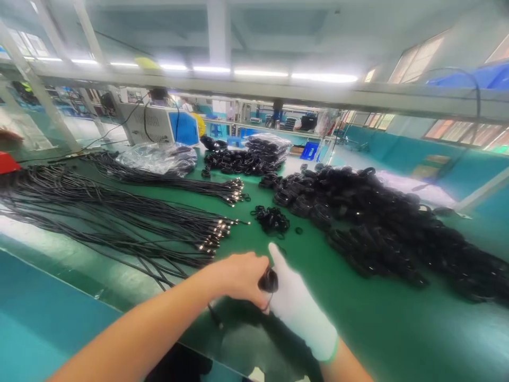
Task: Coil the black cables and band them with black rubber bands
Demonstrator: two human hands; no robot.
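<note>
My bare left hand (pixel 245 277) is closed around a small coil of black cable (pixel 268 280) near the front of the green table (pixel 314 265). Against the coil's right side lies my right hand (pixel 292 297), in a white glove, its thumb stretched up and away; its other fingers are hidden behind the coil and the left hand. A cable end with a plug (pixel 216 317) hangs below my left wrist. Beyond the hands sits a small heap of black rings (pixel 272 220).
Long straight black cables (pixel 151 217) with metal plugs cover the left side. Coiled cables (pixel 377 223) are piled on the right, with more stacked at the back beside clear plastic bags (pixel 159 157). A shelf beam (pixel 246 90) crosses above the table.
</note>
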